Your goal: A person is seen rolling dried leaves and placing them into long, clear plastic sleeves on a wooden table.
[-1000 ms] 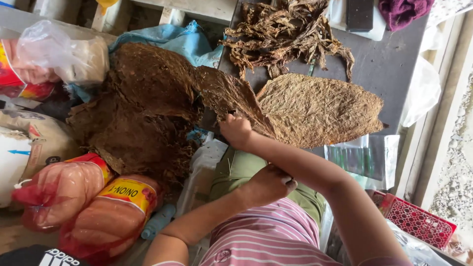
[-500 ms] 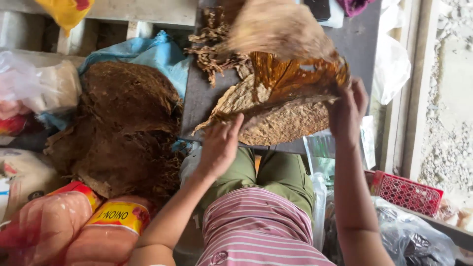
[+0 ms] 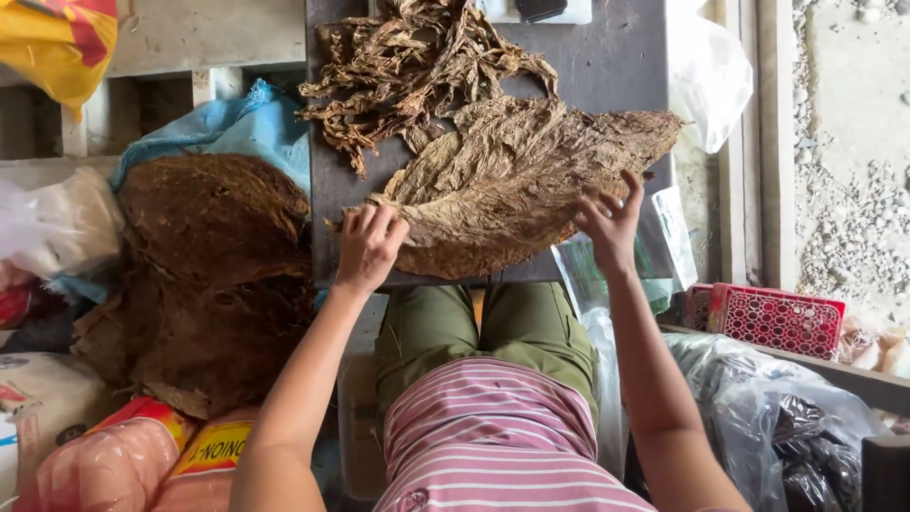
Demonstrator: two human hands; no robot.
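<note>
A large dried brown leaf [image 3: 517,185] is being spread flat on the dark grey board [image 3: 626,66] that is resting across the person's lap. Its near left edge is being pressed down by the left hand [image 3: 368,248], whose fingers are curled over the leaf margin and appear to be pinching it lightly; whether the edge is actually nipped between thumb and fingers cannot be told. The right hand [image 3: 611,223] is being held with fingers splayed and flat, touching the leaf's right-hand side near the board's edge, gripping nothing. The leaf is lying across the near half of the board, its tip pointing to the far right, and it is overlapping a heap of shrivelled leaf strips [image 3: 408,66] that is piled on the far part of the board. A stack of darker brown leaves [image 3: 204,275] is being kept on blue sheeting [image 3: 256,128] to the left, just beside the board, and a red perforated basket [image 3: 777,318] is sitting to the right. For the flattening to be done well, the leaf is probably best being eased outward from the midrib with flat palms rather than fingertips, since such a dry sheet is likely to be cracked or torn by any sharp tug; the left edge is best being anchored while the right side is being smoothed.
</note>
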